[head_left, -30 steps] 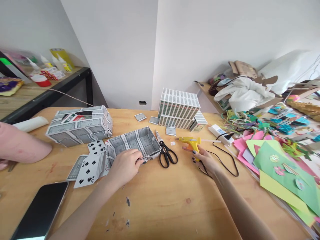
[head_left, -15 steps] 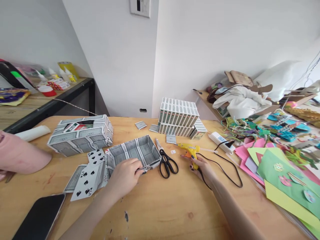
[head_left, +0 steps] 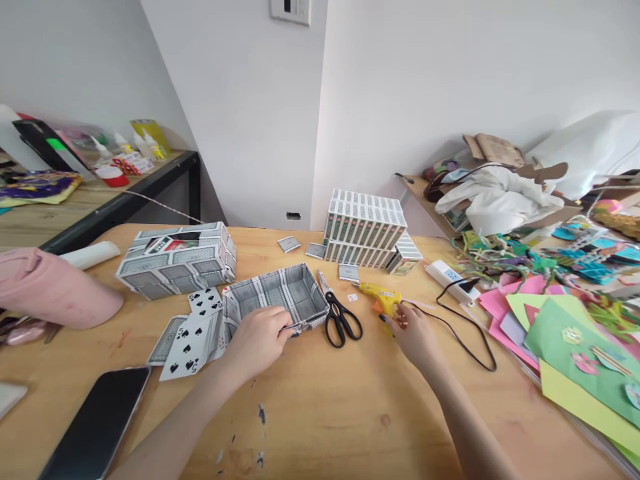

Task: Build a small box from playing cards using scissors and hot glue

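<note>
An open box made of playing cards [head_left: 273, 293] stands in front of me. My left hand [head_left: 264, 333] is closed on its near wall, fingers bent over the rim. To the right, a yellow glue gun [head_left: 385, 297] lies on the table with its nozzle pointing left. My right hand [head_left: 413, 333] is over its handle, thumb and fingers apart, partly covering it. Black-handled scissors [head_left: 343, 320] lie partly spread between the box and the glue gun. Loose playing cards [head_left: 190, 347] are piled left of the box, beside my left wrist.
A finished-looking card-covered box [head_left: 177, 263] stands at the back left, stacked card packs [head_left: 365, 230] at the back. A phone [head_left: 97, 423] and pink roll [head_left: 55, 290] lie left. On the right are a power strip [head_left: 450, 280], the glue gun's cord [head_left: 470, 333] and coloured paper [head_left: 575, 353].
My right hand has turned over the glue gun and loosened from its handle; earlier it was wrapped around it. My left hand stays on the box. The view has shifted slightly left.
</note>
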Tool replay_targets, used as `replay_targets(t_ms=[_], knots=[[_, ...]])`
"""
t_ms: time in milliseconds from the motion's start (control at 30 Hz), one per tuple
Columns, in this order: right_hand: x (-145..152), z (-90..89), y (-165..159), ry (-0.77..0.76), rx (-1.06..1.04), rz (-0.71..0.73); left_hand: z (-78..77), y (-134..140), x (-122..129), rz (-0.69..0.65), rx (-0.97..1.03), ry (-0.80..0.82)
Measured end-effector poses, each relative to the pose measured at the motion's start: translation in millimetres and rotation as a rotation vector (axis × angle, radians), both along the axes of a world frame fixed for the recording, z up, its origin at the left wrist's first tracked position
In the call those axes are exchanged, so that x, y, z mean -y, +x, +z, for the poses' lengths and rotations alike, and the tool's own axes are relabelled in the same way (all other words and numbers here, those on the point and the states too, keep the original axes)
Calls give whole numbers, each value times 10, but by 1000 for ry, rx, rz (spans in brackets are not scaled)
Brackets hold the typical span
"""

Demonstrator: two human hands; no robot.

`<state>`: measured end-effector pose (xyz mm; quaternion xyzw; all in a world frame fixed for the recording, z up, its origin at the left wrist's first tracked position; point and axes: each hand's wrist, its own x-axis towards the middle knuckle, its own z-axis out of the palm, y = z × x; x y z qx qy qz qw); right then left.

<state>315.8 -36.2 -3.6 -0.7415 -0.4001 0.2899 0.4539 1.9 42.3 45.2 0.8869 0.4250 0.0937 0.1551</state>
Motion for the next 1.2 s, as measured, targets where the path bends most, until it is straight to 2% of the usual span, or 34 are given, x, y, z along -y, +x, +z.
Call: replay_targets(t_ms=[67,133,200,267,367,467,567,900,1200], knots=[[16,103,-55,53,283,-6,-4,-6,-10,-12,5,12],[-10,233,-211,156,569,134,-9,-16,-19,-32,11,23],[-97,337,-456,330,646,372,-13,-24,-23,-52,16,29],[-235,365,-724,443,655,608,-14,-30,-22,-61,27,26],[-445,256,-1014,512,601,766,-10,-33,-14,-55,35,31],[-552,96,-1109,532,535,796,-6,-30,-8,-52,34,34],[-552,22,-1115,529,483,793,-8,-28,-12,-64,47,24],[-493,-16,-1243,503,490,696,-51,-47,-39,-130,-5,69],[-478,-35,-1239,525,512,694,73,31,60,-139,-70,119]])
